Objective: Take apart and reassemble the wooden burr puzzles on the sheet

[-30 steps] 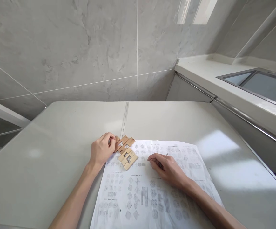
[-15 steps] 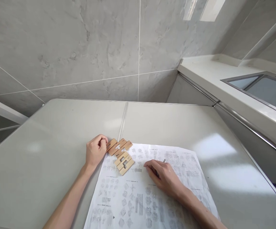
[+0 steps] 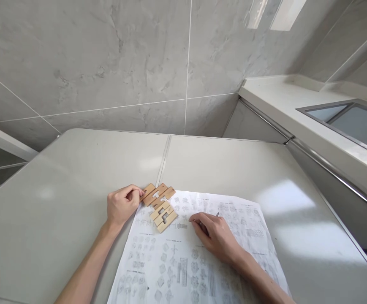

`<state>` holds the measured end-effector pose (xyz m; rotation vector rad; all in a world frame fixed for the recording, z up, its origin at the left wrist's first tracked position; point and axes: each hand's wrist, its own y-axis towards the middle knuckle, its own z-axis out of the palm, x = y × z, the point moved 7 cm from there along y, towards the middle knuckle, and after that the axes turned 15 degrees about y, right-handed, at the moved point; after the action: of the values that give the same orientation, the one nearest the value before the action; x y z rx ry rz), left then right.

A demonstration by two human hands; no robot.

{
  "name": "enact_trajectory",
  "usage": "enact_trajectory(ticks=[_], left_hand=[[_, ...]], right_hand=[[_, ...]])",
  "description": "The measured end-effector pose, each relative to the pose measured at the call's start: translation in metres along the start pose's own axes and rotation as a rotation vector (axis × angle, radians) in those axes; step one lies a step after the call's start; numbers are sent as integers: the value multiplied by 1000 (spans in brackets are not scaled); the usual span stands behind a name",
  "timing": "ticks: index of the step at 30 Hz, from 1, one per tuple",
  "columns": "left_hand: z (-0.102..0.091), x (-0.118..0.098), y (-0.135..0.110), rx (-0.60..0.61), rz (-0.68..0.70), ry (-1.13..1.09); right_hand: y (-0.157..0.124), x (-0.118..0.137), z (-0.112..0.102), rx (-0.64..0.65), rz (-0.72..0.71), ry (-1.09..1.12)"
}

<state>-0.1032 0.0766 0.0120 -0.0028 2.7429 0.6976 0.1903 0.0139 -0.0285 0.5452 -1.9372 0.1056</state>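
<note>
Several flat wooden puzzle pieces (image 3: 166, 220) with notches and small dark marks lie side by side across the top left of a printed paper sheet (image 3: 153, 261). My left hand (image 3: 123, 204) is at their left end, thumb and forefinger closed on the edge of the leftmost wooden piece (image 3: 148, 190). On the sheet to the right of the pieces rests my right hand (image 3: 216, 234), its fingers curled. A thin dark tip (image 3: 217, 214) sticks out past its knuckles; the rest of that thing is hidden by the hand.
The sheet lies on a glossy pale table (image 3: 75, 177) with a seam (image 3: 164, 158) across its top. Behind stands a grey tiled wall (image 3: 107, 63). To the right is a white counter (image 3: 272, 93) with a sink (image 3: 354, 122).
My left hand has shifted slightly left and down, its fingertips now over the leftmost piece's edge. The right hand and the pieces are almost as before; the view has moved a little.
</note>
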Motion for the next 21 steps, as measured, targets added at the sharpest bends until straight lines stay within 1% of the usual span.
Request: enact_trajectory(ticks=[7, 15, 18, 21], left_hand=[[5, -15, -5, 59, 68, -5], [7, -27, -5, 179, 45, 60], [7, -29, -4, 247, 11, 121], [5, -32, 0, 356, -22, 207]], right_hand=[[-1, -1, 0, -1, 5, -4], [0, -1, 1, -14, -12, -21], [-1, -1, 0, -21, -22, -18], [-1, -1, 0, -21, -27, -16]])
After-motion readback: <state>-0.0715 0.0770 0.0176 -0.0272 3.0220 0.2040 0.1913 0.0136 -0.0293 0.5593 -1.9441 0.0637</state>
